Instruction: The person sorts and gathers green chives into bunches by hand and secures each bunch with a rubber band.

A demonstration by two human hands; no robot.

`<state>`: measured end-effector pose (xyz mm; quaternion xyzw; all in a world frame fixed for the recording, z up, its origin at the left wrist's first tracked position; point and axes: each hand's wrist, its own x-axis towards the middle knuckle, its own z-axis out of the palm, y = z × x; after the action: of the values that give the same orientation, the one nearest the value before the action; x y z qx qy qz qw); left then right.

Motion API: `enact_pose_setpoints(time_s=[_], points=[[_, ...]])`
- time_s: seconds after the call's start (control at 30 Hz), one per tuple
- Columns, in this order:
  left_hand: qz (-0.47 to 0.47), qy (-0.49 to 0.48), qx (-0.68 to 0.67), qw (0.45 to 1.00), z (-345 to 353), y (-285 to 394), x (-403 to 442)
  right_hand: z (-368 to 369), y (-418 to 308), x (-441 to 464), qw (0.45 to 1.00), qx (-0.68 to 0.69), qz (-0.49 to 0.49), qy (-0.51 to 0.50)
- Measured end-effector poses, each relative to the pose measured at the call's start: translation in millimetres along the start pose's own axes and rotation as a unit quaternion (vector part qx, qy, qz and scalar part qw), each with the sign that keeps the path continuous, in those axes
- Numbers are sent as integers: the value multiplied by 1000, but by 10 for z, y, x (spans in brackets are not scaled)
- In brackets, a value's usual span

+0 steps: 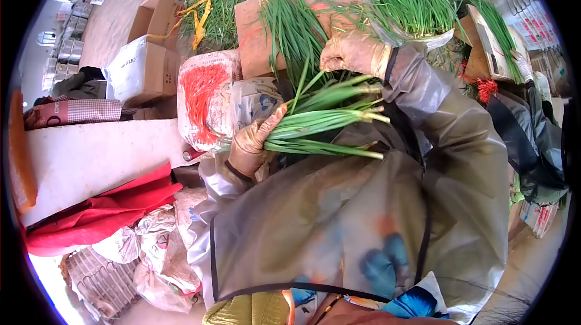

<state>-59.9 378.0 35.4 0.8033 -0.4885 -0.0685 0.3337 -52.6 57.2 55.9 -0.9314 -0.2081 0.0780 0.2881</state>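
My left hand (251, 145), in a tan glove, is closed around a bunch of green leafy stalks (321, 122) whose pale ends point right. Above those ends, my right hand (354, 54) is gloved too, with its fingers curled in; a thin green stalk runs down-left from its fingertips, and the grip itself is partly hidden. Behind the bunch, a loose pile of green stalks (295, 31) lies on a brown cardboard sheet (251, 31). Red ties (204, 98) rest on a white sack (186, 107) left of my hands.
At the back, more stalks (405, 1) sit in clear plastic. Cardboard boxes (158, 65) stand at the upper left, above a white board (109, 155) with red cloth (115, 207). At the right edge, a co-worker's gloved hand (521, 66) touches stalks on another box.
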Motion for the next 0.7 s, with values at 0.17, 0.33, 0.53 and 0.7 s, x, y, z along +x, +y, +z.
enact_pose_setpoints(time_s=[0.17,0.33,0.53,0.7], points=[[-255,-18,-642,723,101,-85,-97,232,382,-36,996,80,28,-35],[-159,-168,-707,668,62,-750,-217,333,951,-432,968,-24,215,130],[-122,-22,-868,481,40,-464,-252,399,1149,-842,914,-180,361,-52],[-116,-50,-868,481,215,-272,-132,408,202,-283,864,437,57,243]])
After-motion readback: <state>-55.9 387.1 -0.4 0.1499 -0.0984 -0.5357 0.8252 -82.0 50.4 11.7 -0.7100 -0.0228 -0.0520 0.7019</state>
